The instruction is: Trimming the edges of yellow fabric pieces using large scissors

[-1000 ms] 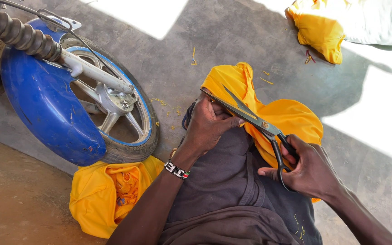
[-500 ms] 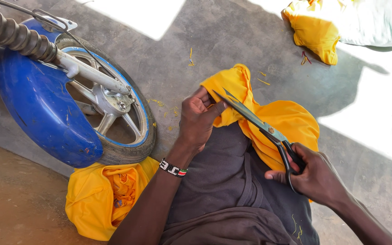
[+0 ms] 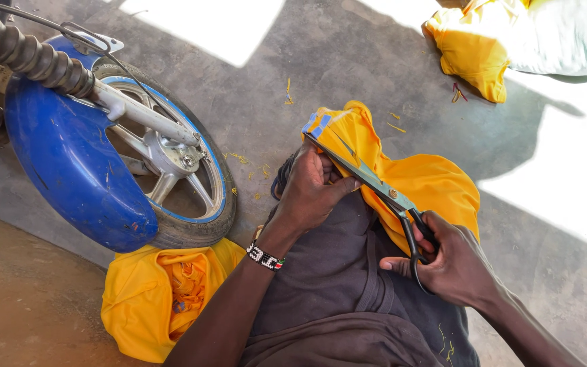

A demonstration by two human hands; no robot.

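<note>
My left hand (image 3: 312, 189) pinches the edge of a yellow cloth (image 3: 429, 183) that lies draped over my knee. A small blue patch (image 3: 316, 125) shows at the cloth's upper tip. My right hand (image 3: 451, 264) grips the black handles of a pair of long scissors (image 3: 375, 183). The blades run along the cloth edge toward the blue patch, just past my left thumb. A beaded bracelet (image 3: 263, 256) circles my left wrist. My dark trousers (image 3: 348, 285) fill the lower middle.
A motorbike front wheel (image 3: 171, 170) with a blue mudguard (image 3: 69, 163) stands at left. A yellow cloth pile (image 3: 157, 299) lies under it. Another yellow bundle (image 3: 470, 51) and pale fabric (image 3: 565, 34) sit top right. Thread scraps litter the concrete floor (image 3: 259, 170).
My left hand has moved up the cloth edge and pulled it taut, showing the blue patch. The scissors have closed along the edge and my right hand shifted slightly.
</note>
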